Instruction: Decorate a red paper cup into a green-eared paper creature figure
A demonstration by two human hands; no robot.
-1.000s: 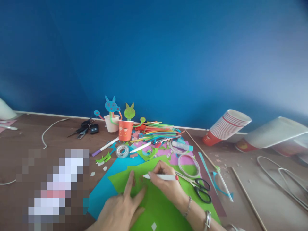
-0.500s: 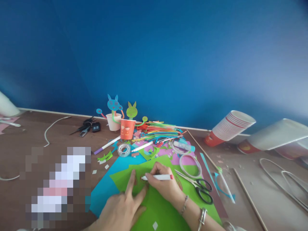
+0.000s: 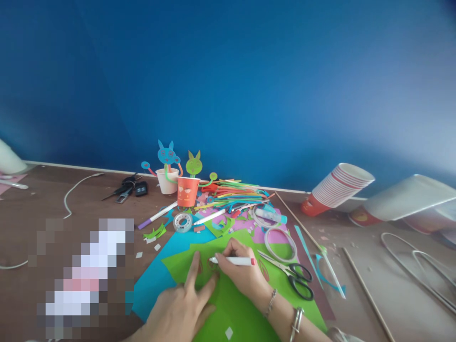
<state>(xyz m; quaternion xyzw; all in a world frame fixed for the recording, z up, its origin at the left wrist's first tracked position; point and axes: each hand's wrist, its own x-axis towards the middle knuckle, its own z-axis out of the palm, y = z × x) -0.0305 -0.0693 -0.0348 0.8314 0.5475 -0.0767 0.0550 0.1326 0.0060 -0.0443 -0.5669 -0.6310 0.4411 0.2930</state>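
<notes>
My right hand (image 3: 242, 268) grips a white marker (image 3: 235, 261) with a red end, its tip down on a sheet of green paper (image 3: 235, 304). Small red outlines show on the paper near the tip and beside my right wrist. My left hand (image 3: 185, 299) lies on the same sheet with fingers spread, left of the marker tip. Beneath the green sheet is blue paper (image 3: 153, 280). Black-handled scissors (image 3: 294, 275) lie half open just right of my right hand, below a roll of clear tape (image 3: 281, 244).
Two paper cups, one white (image 3: 167, 182) and one red (image 3: 187, 192), carry cat-shaped cutouts at the back. Behind the paper lies a heap of coloured pipe cleaners (image 3: 235, 194). Stacked paper cups (image 3: 338, 187), a wooden stick (image 3: 366, 292), keys (image 3: 130, 187) and a small tape roll (image 3: 183, 222) surround the work area.
The marker tip has shifted very slightly on the green paper, and a little more red line shows by it. My left hand stays in place. The whole view has shifted slightly.
</notes>
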